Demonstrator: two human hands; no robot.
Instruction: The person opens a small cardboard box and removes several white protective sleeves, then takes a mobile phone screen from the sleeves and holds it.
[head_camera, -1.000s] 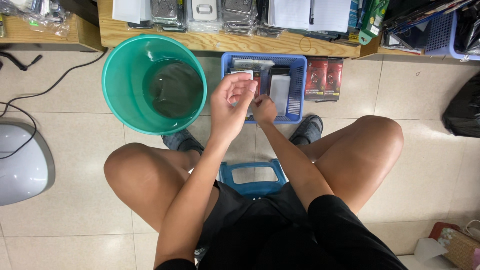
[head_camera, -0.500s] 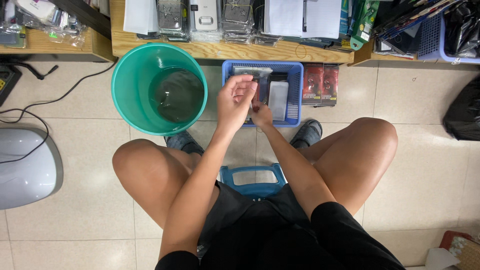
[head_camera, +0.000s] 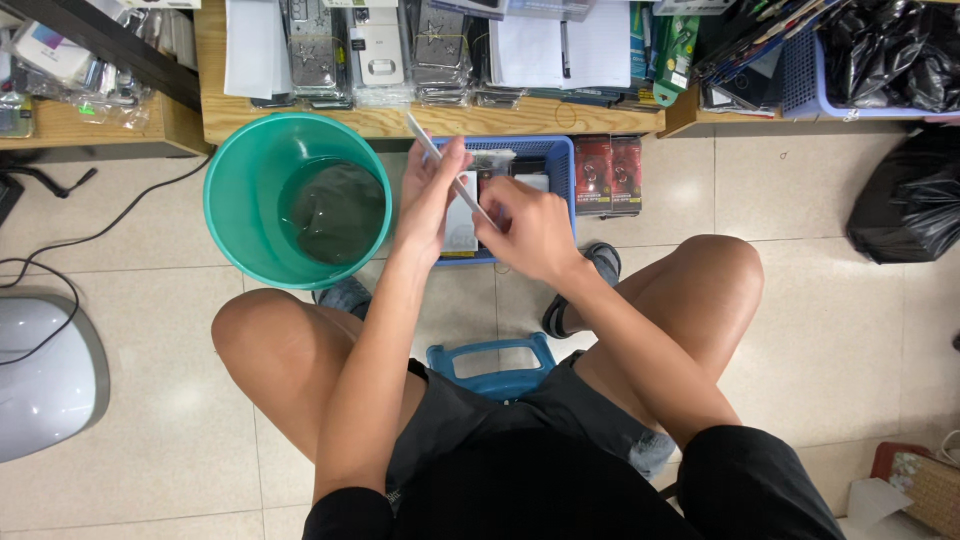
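Flat white strip (head_camera: 447, 170), long axis slanting upper-left to lower-right, left hand (head_camera: 428, 200) and right hand (head_camera: 530, 228) fingers both grasping it, over blue basket (head_camera: 560, 160)

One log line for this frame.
left hand: holds thin white flat pack | right hand: grips it too | above blue plastic basket

Green bucket (head_camera: 297, 200) beside a blue stool (head_camera: 492, 362) — black bag (head_camera: 905, 205) at right
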